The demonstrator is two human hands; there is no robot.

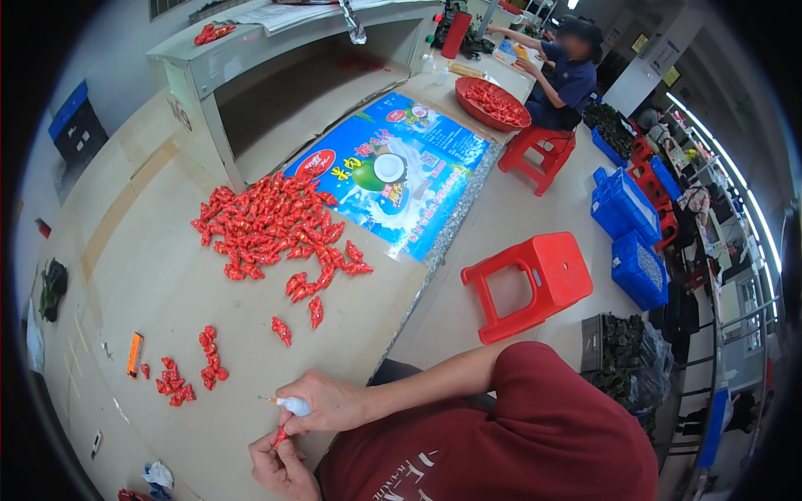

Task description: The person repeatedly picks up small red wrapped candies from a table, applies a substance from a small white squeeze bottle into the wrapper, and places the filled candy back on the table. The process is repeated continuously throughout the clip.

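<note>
My right hand point(330, 402) is closed round a small white squeeze bottle point(296, 406) with a thin needle tip pointing left. Just below it, my left hand point(280, 469) pinches a small red plastic figure point(281, 435); the fingers hide much of it. Both hands are close together over the table's near edge. Beyond them lie two single red figures point(281, 331) and a large heap of the same red figures point(271, 221). To the left are two small clusters of red figures point(174, 383) and an orange box-shaped stick point(134, 355).
A blue printed sheet point(401, 171) covers the table's far part, beside a raised shelf point(276, 42). A red bowl point(493, 104) of figures stands farther off, near a seated co-worker point(568, 71). Red stools point(535, 280) and blue crates point(626, 204) stand on the floor at right.
</note>
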